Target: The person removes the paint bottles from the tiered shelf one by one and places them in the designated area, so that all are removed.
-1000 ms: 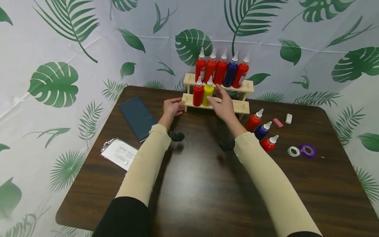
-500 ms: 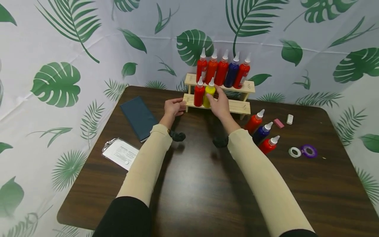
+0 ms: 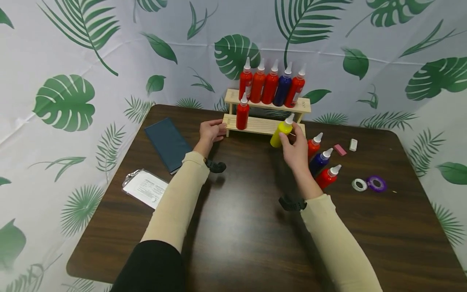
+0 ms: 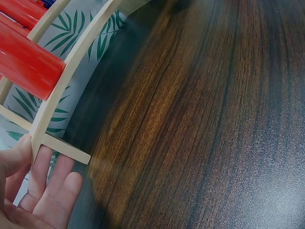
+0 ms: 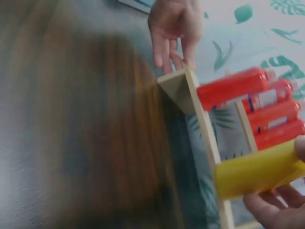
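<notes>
My right hand (image 3: 296, 153) grips a yellow squeeze bottle (image 3: 280, 134) with a white nozzle. The bottle tilts in front of the right part of a two-step wooden rack (image 3: 262, 125), and overlaps its lower step in the right wrist view. My left hand (image 3: 211, 132) holds the left end of that lower step, thumb on top and fingers (image 4: 42, 171) underneath, beside the rack's leg. One red bottle (image 3: 242, 117) stands on the lower step near the left. Along the upper step stand several bottles: red ones, an orange-red one (image 3: 258, 87) and a dark blue one (image 3: 282, 91).
Right of the rack, two red bottles (image 3: 326, 178) and a blue bottle (image 3: 318, 163) stand behind my right forearm. Further right lie a pink eraser (image 3: 340, 150), a white block (image 3: 353, 144) and tape rolls (image 3: 376, 183). A dark notebook (image 3: 168, 144) and a badge holder (image 3: 146, 188) lie left.
My right hand has closed around the yellow bottle, lifted it from beside the red one and carried it right and toward me, tilting it. My left hand stays at the rack's end.
</notes>
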Available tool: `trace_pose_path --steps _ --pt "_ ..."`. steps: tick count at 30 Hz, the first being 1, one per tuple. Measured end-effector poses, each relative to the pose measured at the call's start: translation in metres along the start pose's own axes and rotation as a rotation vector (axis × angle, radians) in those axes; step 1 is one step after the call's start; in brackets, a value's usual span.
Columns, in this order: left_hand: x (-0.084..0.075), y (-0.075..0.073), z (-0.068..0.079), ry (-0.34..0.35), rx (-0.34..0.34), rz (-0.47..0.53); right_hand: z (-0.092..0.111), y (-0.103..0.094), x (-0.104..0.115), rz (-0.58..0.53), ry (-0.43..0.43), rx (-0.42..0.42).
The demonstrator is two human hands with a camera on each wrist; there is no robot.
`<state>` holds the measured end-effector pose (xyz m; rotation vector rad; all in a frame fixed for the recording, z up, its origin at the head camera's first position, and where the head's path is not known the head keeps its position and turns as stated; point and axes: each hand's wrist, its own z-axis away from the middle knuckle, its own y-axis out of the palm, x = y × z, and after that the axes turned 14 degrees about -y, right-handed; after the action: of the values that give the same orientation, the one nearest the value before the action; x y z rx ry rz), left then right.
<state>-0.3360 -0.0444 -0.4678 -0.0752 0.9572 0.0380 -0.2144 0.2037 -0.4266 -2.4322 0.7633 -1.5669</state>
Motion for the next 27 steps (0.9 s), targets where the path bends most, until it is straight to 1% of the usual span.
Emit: trace_pose_path --steps 3,6,10,16,22,27 --pt "-0.001 0.000 -0.002 0.001 -0.015 0.004 0.017 -0.010 -0.005 0.030 0.038 -0.015" --pt "-0.001 0.000 -0.003 -0.002 -0.020 -0.002 0.030 -0.015 -0.009 0.072 0.073 -0.012" --pt "-0.001 0.002 -0.004 -0.012 -0.012 -0.015 0.039 -0.017 -0.014 0.111 0.076 -0.010" --pt "-0.001 0.003 -0.002 -0.001 -0.004 -0.010 0.043 -0.017 -0.021 0.120 0.079 -0.013" --pt "0.000 0.003 -0.001 0.002 0.004 -0.001 0.042 -0.018 -0.025 0.145 0.060 -0.018" --pt "0.001 0.001 -0.002 0.006 0.007 0.005 0.043 -0.015 -0.029 0.151 0.074 -0.007"
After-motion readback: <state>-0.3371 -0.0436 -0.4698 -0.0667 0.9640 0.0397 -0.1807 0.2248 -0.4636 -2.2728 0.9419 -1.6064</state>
